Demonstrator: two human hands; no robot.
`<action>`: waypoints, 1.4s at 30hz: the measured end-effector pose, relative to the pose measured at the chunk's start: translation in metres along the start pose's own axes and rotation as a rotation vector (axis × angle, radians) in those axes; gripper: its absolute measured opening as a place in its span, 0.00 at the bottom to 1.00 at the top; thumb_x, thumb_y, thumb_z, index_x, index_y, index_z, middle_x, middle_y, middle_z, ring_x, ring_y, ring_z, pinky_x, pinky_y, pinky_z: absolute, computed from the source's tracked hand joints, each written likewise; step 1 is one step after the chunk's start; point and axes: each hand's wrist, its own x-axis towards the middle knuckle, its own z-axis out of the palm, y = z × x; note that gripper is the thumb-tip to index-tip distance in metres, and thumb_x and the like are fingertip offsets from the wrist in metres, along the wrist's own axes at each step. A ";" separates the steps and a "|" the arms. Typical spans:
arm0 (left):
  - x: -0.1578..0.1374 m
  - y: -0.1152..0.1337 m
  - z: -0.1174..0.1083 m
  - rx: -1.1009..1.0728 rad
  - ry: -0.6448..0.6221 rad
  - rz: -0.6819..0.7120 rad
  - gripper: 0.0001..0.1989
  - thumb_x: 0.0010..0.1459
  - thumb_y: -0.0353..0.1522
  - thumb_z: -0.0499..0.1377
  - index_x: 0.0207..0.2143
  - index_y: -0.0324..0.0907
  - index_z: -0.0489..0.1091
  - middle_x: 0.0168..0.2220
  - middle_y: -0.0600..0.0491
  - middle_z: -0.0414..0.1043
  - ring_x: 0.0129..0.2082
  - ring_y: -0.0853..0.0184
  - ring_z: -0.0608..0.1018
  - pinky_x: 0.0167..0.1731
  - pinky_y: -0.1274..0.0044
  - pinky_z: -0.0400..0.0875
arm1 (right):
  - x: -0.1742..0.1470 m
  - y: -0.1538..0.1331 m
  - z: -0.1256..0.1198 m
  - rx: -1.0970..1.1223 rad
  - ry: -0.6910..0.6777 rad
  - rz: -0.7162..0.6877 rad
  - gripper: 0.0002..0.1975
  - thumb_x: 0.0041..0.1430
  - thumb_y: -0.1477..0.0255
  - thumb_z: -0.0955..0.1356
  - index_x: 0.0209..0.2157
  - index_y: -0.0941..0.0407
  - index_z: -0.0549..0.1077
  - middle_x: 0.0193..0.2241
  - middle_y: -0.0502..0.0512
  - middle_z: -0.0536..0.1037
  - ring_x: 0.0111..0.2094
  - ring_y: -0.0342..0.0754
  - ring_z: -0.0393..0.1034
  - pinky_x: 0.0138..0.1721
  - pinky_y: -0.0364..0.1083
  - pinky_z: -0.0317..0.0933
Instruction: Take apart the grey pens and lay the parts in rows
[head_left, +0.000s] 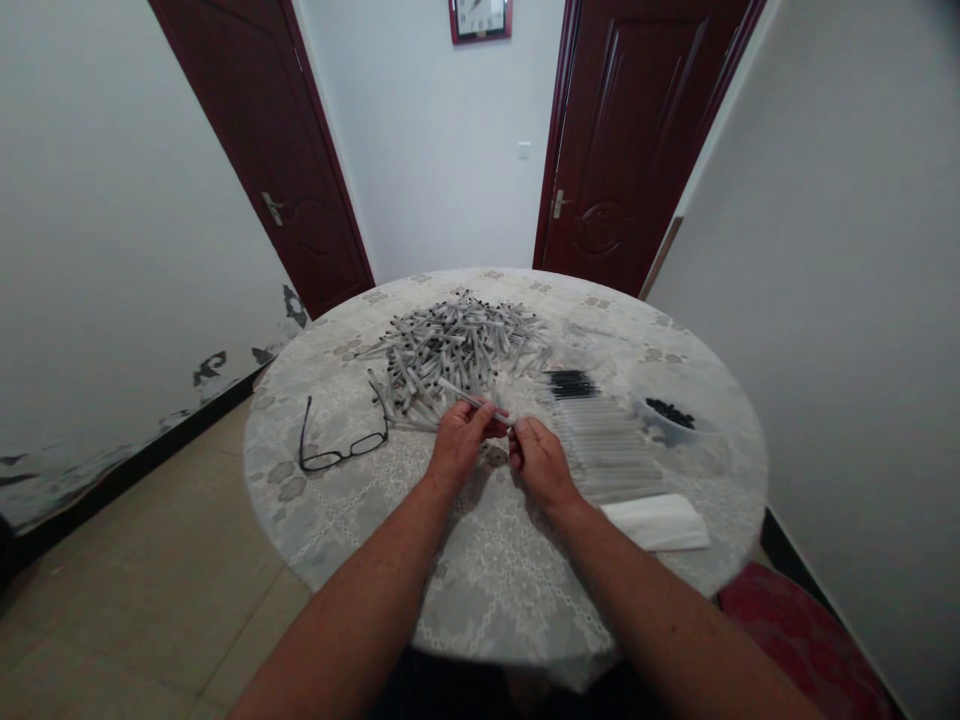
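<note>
Tube (459,394) held above round table (264,500) | patterned cloth (517,570) | dark-red doors (637,130), white wall (420,150)

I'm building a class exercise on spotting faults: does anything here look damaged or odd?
Yes: dark, ragged patches low on the left wall, just above the skirting, look like flaked paint, unlike the plain pale surface higher up.
</note>
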 end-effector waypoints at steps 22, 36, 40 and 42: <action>0.001 0.001 0.000 0.037 0.032 0.012 0.17 0.58 0.46 0.66 0.37 0.41 0.72 0.37 0.47 0.82 0.30 0.64 0.81 0.36 0.70 0.78 | -0.001 -0.002 0.001 0.111 0.043 0.046 0.19 0.65 0.51 0.64 0.38 0.53 0.70 0.27 0.46 0.71 0.19 0.40 0.60 0.17 0.41 0.51; 0.001 0.001 0.000 0.041 0.043 0.019 0.17 0.58 0.45 0.66 0.37 0.41 0.73 0.36 0.48 0.82 0.29 0.65 0.81 0.36 0.71 0.77 | -0.001 -0.003 0.001 0.067 0.033 0.000 0.14 0.65 0.56 0.65 0.39 0.52 0.69 0.27 0.46 0.72 0.19 0.40 0.61 0.18 0.41 0.53; 0.001 0.002 0.000 0.074 0.055 0.014 0.17 0.58 0.46 0.66 0.37 0.41 0.73 0.37 0.47 0.82 0.29 0.65 0.81 0.35 0.71 0.77 | 0.000 -0.001 0.002 -0.003 0.015 0.048 0.19 0.66 0.52 0.65 0.31 0.53 0.69 0.18 0.44 0.66 0.17 0.41 0.57 0.17 0.41 0.51; 0.001 0.002 0.000 0.085 0.062 0.004 0.17 0.58 0.46 0.66 0.37 0.41 0.73 0.37 0.46 0.82 0.29 0.64 0.81 0.34 0.71 0.77 | 0.000 -0.001 0.002 0.050 0.017 0.071 0.19 0.64 0.51 0.66 0.31 0.53 0.69 0.20 0.44 0.68 0.17 0.40 0.57 0.17 0.40 0.51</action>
